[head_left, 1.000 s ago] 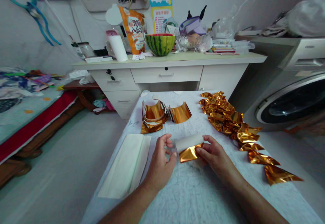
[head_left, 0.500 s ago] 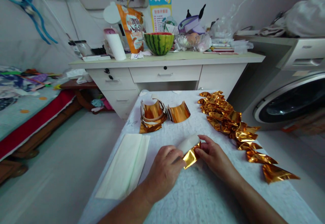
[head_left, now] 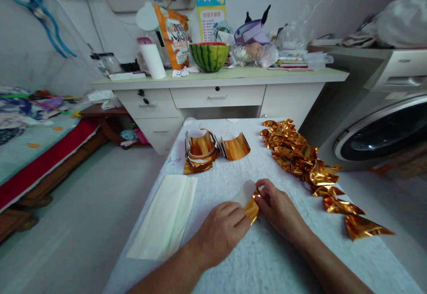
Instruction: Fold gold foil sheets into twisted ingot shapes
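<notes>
Between my hands is a sheet of gold foil paper (head_left: 252,208), white on its back, partly rolled or folded over. My left hand (head_left: 227,223) grips its near left part, with the fingers curled. My right hand (head_left: 274,206) pinches its right edge between thumb and fingers. Farther back lie a stack of curled gold foil sheets (head_left: 200,147) and a single curled foil sheet (head_left: 235,146). Along the table's right side runs a row of folded gold foil pieces (head_left: 300,151), pointed at their ends. A pale folded paper (head_left: 163,216) lies left of my left hand.
A cloth-covered table (head_left: 267,265) carries all this. Behind it stands a white desk (head_left: 216,80) with a halved watermelon (head_left: 209,58), an orange pouch (head_left: 174,38) and clutter. A washing machine (head_left: 390,102) is at right, a bed (head_left: 50,138) at left.
My left hand has shifted right and closed further over the foil sheet. The sheet's white back shows less, and its gold strip looks narrower and more upright.
</notes>
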The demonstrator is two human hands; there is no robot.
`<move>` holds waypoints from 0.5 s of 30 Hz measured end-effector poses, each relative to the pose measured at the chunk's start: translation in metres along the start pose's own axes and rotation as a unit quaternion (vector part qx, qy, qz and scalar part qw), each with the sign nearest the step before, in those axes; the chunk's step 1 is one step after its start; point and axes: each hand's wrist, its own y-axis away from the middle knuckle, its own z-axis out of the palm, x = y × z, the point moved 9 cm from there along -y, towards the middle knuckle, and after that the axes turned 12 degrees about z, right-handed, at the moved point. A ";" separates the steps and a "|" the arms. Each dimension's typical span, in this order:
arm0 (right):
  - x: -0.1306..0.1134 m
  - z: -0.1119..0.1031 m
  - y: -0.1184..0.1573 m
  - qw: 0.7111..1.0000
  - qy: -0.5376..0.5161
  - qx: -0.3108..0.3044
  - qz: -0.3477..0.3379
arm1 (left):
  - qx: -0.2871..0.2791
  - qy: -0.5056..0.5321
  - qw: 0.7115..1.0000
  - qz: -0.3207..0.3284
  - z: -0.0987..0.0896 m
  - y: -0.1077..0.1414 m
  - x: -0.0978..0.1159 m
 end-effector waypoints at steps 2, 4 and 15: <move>0.001 -0.002 0.001 0.998 0.054 0.020 -0.004 | -0.008 -0.002 1.000 0.003 0.002 0.000 0.001; 0.000 -0.004 0.002 0.995 0.093 0.038 -0.011 | -0.014 -0.006 1.000 0.001 0.003 0.000 0.002; -0.021 0.002 0.010 0.990 0.080 -0.033 -0.111 | -0.038 0.016 0.999 -0.029 0.010 0.003 -0.002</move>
